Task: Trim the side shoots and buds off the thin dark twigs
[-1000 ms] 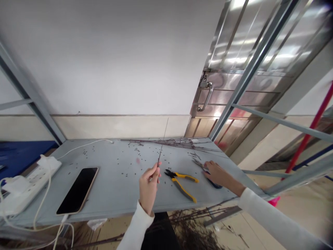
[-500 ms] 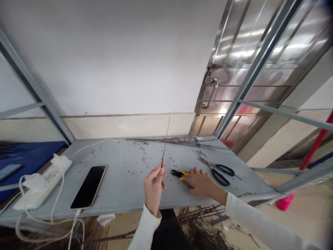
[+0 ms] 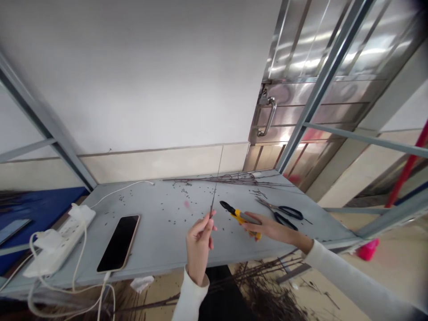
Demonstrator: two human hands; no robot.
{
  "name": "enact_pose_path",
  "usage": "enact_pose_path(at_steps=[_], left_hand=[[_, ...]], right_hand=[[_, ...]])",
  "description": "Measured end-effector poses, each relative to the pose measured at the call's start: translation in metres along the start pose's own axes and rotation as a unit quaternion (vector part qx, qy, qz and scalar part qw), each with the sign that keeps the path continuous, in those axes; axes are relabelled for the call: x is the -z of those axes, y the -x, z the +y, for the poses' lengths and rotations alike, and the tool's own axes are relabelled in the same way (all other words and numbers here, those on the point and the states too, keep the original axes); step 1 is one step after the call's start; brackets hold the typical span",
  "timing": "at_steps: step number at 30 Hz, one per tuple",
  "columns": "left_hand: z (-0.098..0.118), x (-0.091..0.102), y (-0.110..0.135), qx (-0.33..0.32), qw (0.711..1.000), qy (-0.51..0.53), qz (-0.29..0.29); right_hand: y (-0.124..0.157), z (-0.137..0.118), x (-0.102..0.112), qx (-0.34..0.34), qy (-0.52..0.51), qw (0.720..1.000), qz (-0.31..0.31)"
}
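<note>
My left hand [image 3: 198,243] pinches the lower end of a thin dark twig [image 3: 215,187] and holds it upright above the grey shelf [image 3: 160,232]. Just to its right, my right hand [image 3: 267,228] grips yellow-handled pliers [image 3: 238,214], lifted off the shelf with the black jaws pointing left toward the twig. Black-handled scissors [image 3: 282,211] lie on the shelf right of that hand.
A bundle of thin twigs [image 3: 230,179] lies along the shelf's back edge, with small dark bits scattered about. A phone [image 3: 118,243] on a white cable and a white power strip [image 3: 56,243] sit at the left. Metal frame posts rise at both sides. Cut twigs litter the floor below.
My right hand left the scissors on the shelf, moved left to the pliers, and has picked them up. The left hand kept holding the twig upright.
</note>
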State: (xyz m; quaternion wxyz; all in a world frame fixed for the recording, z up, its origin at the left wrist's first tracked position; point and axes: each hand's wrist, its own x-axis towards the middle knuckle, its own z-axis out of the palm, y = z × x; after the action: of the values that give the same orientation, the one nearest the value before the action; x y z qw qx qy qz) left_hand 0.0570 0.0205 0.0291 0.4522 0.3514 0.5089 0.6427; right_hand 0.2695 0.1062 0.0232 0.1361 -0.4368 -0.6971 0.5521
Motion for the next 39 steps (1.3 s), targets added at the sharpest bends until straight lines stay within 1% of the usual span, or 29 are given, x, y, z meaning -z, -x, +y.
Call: enact_pose_path(at_steps=[2, 4, 7, 9, 15, 22, 26, 29, 32, 34, 36, 39], left_hand=[[0.000, 0.001, 0.001, -0.004, 1.000, 0.003, 0.001], [0.000, 0.002, 0.002, -0.009, 1.000, 0.004, 0.004], [-0.002, 0.002, 0.002, -0.011, 1.000, 0.001, 0.004], [-0.002, 0.002, 0.002, -0.008, 1.000, 0.000, 0.002], [-0.001, 0.002, 0.003, 0.001, 1.000, -0.004, -0.006], [0.005, 0.001, 0.004, 0.013, 0.999, -0.022, -0.027], [0.005, 0.000, 0.005, -0.002, 0.998, -0.038, -0.040], [0.005, 0.001, 0.005, -0.018, 0.998, -0.052, -0.042], [0.007, 0.002, 0.006, -0.021, 0.997, -0.057, -0.046], [0.009, 0.002, 0.006, -0.020, 0.997, -0.059, -0.046], [0.010, 0.003, 0.006, -0.019, 0.997, -0.061, -0.042], [0.009, 0.004, 0.005, -0.006, 0.997, -0.067, -0.028]], right_hand=[[0.006, -0.012, -0.001, 0.020, 0.018, 0.999, 0.040], [0.011, -0.026, 0.000, 0.049, 0.060, 0.995, 0.065], [0.015, -0.043, 0.002, 0.070, 0.111, 0.988, 0.079], [0.014, -0.049, 0.002, 0.072, 0.112, 0.987, 0.087], [0.006, -0.053, 0.003, 0.087, 0.136, 0.982, 0.094], [0.007, -0.062, 0.003, 0.092, 0.152, 0.980, 0.091], [0.006, -0.063, 0.002, 0.110, 0.160, 0.976, 0.093], [0.005, -0.062, 0.001, 0.127, 0.166, 0.972, 0.107], [0.004, -0.062, 0.001, 0.143, 0.174, 0.967, 0.117], [0.003, -0.062, 0.000, 0.148, 0.196, 0.962, 0.121], [0.002, -0.062, -0.002, 0.153, 0.226, 0.952, 0.138], [-0.001, -0.058, -0.009, 0.182, 0.277, 0.925, 0.185]])
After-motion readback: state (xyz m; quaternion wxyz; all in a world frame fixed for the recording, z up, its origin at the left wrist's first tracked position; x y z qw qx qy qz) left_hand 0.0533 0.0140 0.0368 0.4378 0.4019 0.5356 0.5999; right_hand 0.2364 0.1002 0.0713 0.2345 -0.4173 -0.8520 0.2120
